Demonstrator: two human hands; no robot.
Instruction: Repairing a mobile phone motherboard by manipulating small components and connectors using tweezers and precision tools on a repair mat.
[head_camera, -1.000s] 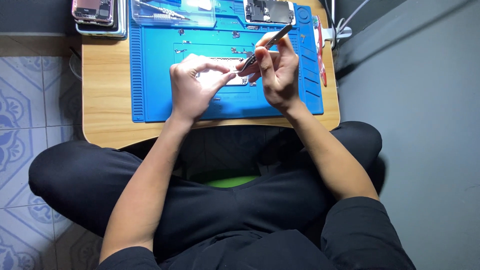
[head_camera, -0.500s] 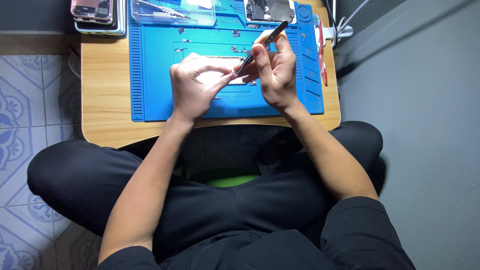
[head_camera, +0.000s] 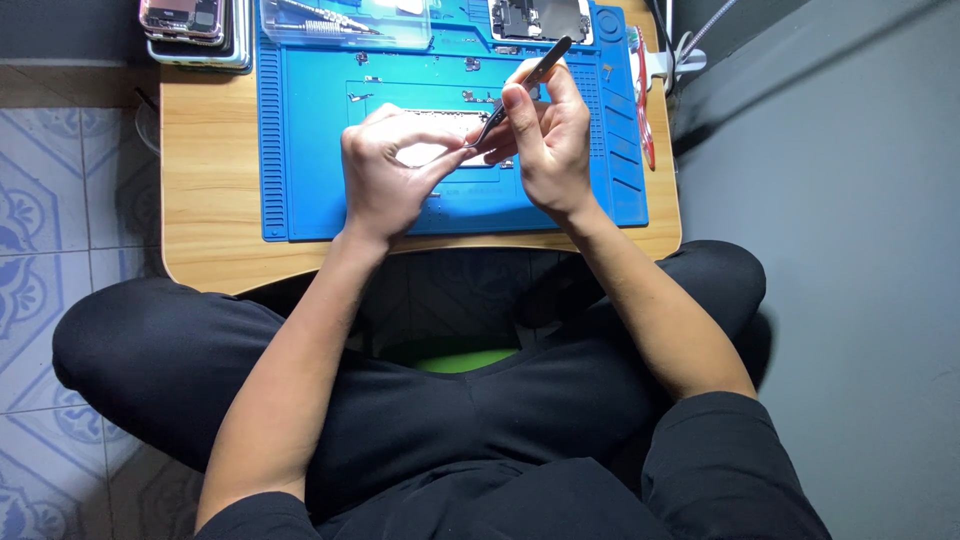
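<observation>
My left hand (head_camera: 385, 180) pinches a small pale flat part (head_camera: 425, 153) over the blue work mat (head_camera: 300, 150). My right hand (head_camera: 548, 140) grips dark metal tweezers (head_camera: 525, 85) whose tip meets the left fingertips at the part. Both hands hover above the mat's middle, over a low wooden table (head_camera: 210, 200). What the tweezers' tip grips is too small to tell.
An opened phone (head_camera: 540, 18) lies at the mat's far edge. A clear plastic tool case (head_camera: 345, 22) sits beside it, and a stack of phones (head_camera: 190, 25) at the far left corner. Small screws dot the mat. A red-handled tool (head_camera: 643, 95) lies along the right edge. Tiled floor left, grey wall right.
Both hands have stayed almost still; the tweezers tilted slightly, with the right hand shifted a little nearer the left fingertips.
</observation>
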